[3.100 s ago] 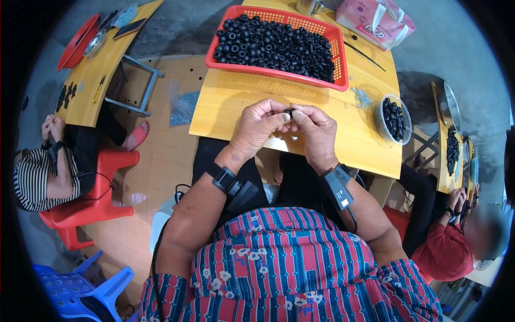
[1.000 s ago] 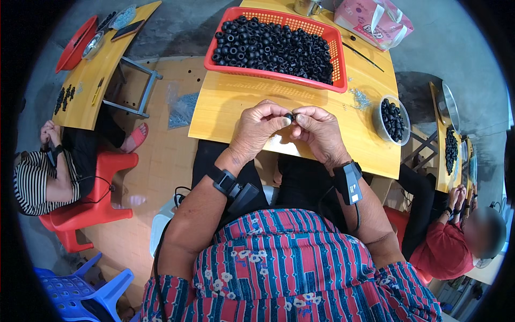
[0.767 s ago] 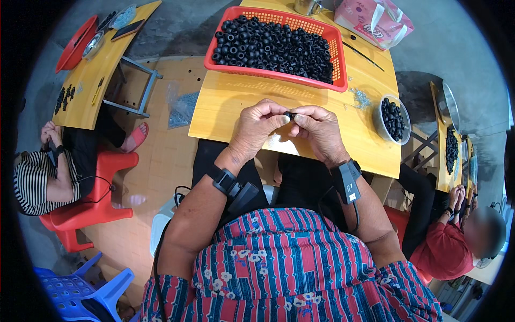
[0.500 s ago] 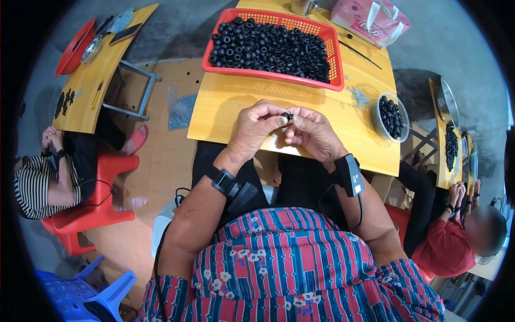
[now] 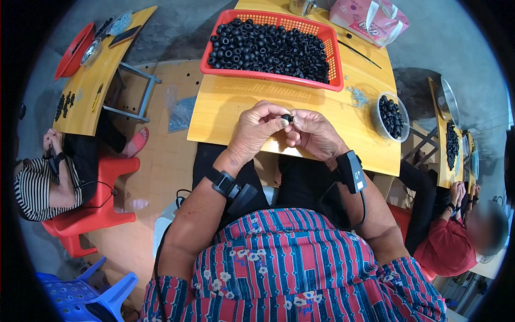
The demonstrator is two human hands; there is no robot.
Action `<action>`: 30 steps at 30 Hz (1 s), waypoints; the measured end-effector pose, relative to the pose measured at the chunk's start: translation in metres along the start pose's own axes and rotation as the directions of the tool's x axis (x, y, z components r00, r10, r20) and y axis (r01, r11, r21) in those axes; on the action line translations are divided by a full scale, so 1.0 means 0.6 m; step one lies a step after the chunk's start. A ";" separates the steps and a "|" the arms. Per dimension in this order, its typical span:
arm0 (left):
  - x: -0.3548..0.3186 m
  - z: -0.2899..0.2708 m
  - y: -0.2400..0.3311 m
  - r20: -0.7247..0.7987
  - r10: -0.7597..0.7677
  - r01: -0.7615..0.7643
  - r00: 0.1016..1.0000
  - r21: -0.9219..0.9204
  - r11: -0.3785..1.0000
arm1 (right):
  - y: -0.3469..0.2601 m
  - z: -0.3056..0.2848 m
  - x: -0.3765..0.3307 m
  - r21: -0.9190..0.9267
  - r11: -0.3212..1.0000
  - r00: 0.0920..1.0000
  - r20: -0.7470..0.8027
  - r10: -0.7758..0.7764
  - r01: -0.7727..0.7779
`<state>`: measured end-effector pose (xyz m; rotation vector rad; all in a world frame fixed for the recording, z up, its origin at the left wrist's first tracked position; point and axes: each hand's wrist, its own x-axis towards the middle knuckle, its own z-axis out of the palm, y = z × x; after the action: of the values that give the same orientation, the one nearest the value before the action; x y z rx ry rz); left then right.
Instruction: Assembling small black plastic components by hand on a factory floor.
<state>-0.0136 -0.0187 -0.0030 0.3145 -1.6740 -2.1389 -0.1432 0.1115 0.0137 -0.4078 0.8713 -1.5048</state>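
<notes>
My left hand (image 5: 253, 129) and my right hand (image 5: 316, 131) meet over the near edge of the yellow table (image 5: 225, 99). Between their fingertips is a small round black part (image 5: 288, 117), pinched from both sides. Its finer details are covered by my thumbs. Beyond my hands stands a red plastic basket (image 5: 271, 78) heaped with black ring-shaped parts (image 5: 263, 51). To the right, a clear round tub (image 5: 377, 126) holds more black parts (image 5: 390, 115).
Small clear pieces (image 5: 357, 96) lie near the tub, and a thin black rod (image 5: 359, 55) behind them. A pink bag (image 5: 370, 21) and a metal cup (image 5: 303, 6) stand at the back. People sit at side tables, one on a red chair (image 5: 91, 209). A blue chair (image 5: 88, 295) is lower left.
The black part has turned slightly between my fingertips and more of it shows. Both hands stay in nearly the same place.
</notes>
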 end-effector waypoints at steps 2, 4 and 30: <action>0.000 0.001 -0.002 0.011 0.004 -0.005 1.000 0.013 1.000 | -0.003 0.005 -0.001 -0.009 1.000 1.000 -0.006 -0.008 0.008; 0.001 0.003 0.000 0.054 0.004 0.001 0.999 -0.086 0.996 | -0.007 0.011 0.000 -0.091 0.994 0.997 0.039 -0.063 0.067; 0.000 0.027 0.009 0.071 -0.041 0.037 0.997 0.057 0.998 | 0.007 0.034 -0.004 -0.471 0.859 0.951 -0.115 -0.285 0.200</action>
<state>-0.0195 -0.0058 0.0065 0.2910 -1.7845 -2.1581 -0.1256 0.1086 0.0245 -0.7581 1.3708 -1.5793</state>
